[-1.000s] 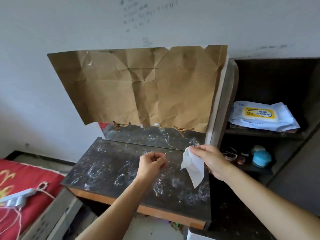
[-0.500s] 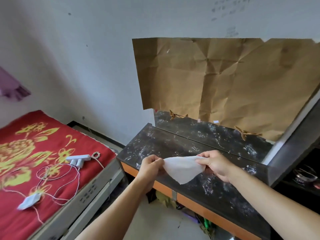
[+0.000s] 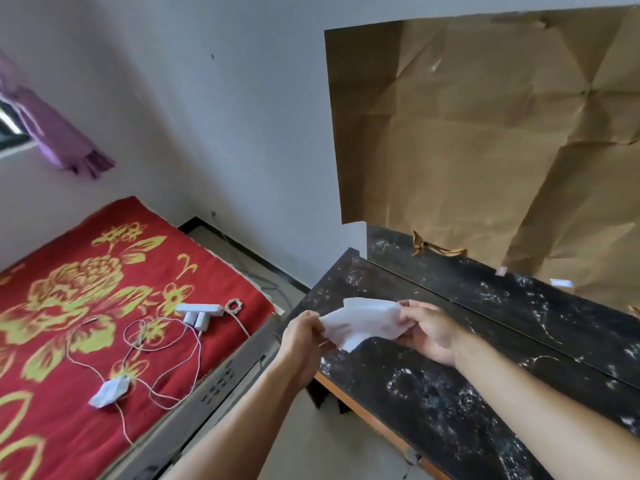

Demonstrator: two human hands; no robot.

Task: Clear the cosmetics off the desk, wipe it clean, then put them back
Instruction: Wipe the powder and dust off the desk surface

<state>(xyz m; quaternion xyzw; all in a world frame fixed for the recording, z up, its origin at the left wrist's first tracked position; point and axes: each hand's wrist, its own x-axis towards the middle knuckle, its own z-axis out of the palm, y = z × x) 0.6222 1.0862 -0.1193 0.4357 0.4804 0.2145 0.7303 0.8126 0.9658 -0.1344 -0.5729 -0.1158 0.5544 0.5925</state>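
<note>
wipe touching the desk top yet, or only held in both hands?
Cannot tell. In the head view the left hand and right hand pinch the wipe stretched between them, but its lower corner overlaps the desk, with no visible gap or contact.

The desk and brown paper run off the right edge.

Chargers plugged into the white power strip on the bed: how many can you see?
2. Both white chargers sit side by side on the near side of the power strip, on the red bedspread, cables trailing toward the camera. Sockets on its far side are hidden.
</note>
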